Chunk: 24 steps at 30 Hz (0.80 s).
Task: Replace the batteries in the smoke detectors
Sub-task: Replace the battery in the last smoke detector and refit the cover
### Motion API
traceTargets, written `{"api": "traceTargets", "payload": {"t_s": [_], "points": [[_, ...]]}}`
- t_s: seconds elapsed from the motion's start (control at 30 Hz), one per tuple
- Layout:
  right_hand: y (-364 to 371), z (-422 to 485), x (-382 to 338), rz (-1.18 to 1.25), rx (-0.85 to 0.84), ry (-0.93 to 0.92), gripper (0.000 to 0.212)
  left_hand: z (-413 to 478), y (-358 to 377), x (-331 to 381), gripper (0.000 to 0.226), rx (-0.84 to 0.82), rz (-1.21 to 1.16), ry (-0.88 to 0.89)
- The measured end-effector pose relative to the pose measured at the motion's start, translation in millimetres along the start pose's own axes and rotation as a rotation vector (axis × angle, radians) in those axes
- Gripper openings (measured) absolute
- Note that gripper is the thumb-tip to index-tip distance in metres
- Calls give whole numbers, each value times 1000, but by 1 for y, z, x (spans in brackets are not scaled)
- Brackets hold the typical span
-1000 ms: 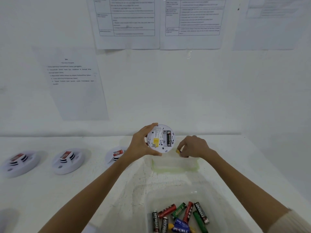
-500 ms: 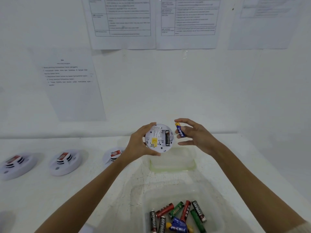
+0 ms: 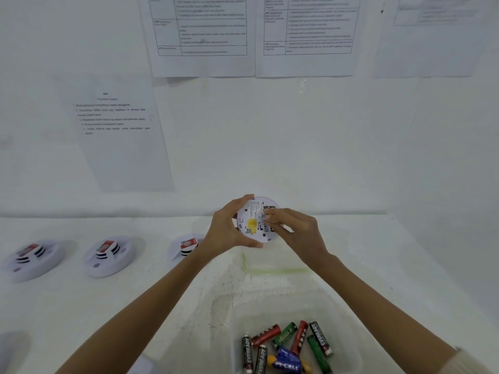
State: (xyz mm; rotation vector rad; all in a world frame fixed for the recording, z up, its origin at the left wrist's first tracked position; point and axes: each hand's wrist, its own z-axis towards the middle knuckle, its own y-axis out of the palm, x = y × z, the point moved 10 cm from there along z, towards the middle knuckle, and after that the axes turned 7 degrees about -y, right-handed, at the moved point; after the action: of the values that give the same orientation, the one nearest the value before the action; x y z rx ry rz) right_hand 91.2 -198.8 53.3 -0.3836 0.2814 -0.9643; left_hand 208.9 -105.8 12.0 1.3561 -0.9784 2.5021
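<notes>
Near the front edge of the desk point(image 3: 405, 279): clear tub point(image 3: 270, 317), loaded with loose batteries point(image 3: 286, 344) in black, red, green and one blue, piled criss-cross, most with long axes running roughly front to back.

Farther in, toward the desk's middle: second clear tub point(image 3: 275, 267) with a green-tinged rim; cannot tell what lies in it.

Above that second tub, lifted clear of the desk: smoke detector point(image 3: 252, 237). Grips it with left hand point(image 3: 226, 230), fingers curled round the left rim. Turns its back face toward the camera, disc standing nearly upright. Shows yellow label point(image 3: 251, 224) left of centre and battery bay point(image 3: 267, 207) right of it, long axis running top to bottom of the disc.

Sets bent fingertips of right hand point(image 3: 299, 233) on that bay; cannot tell whether pinching a battery, since the fingers cover the spot.

Along the desk's left side, in a row: three more smoke detectors point(image 3: 29, 259) point(image 3: 109, 256) point(image 3: 186, 247), domes up, red labels on top, the last partly hidden behind the left wrist.

On the wall behind: printed sheets point(image 3: 202, 36), too blurred to read.
</notes>
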Motion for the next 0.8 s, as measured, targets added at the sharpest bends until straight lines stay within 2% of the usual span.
{"api": "traceTargets", "payload": {"t_s": [0.2, 0.3, 0.4, 0.5, 0.63, 0.73, 0.8], "points": [[-5, -7, -3, -74, 45, -50, 7, 0, -4, -2, 97, 26, -18, -12], [-2, -11, -4, -79, 26, -67, 17, 2, -4, 1, 98, 31, -23, -4], [4, -15, 0, -64, -6, -35, 24, 3, -5, 1, 99, 38, -27, -8], [5, -15, 12, -123, -18, 45, 22, 0, 3, 6, 101, -19, 2, 25], [17, -18, 32, 29, -173, 197, 29, -1, 7, 1, 98, -11, -29, -1], [30, -26, 29, 56, -305, 180, 42, 0, 4, -6, 96, 1, -39, -34], [32, -28, 26, 11, -320, 147, 43, 0, 4, -7, 96, -1, -37, -43]]}}
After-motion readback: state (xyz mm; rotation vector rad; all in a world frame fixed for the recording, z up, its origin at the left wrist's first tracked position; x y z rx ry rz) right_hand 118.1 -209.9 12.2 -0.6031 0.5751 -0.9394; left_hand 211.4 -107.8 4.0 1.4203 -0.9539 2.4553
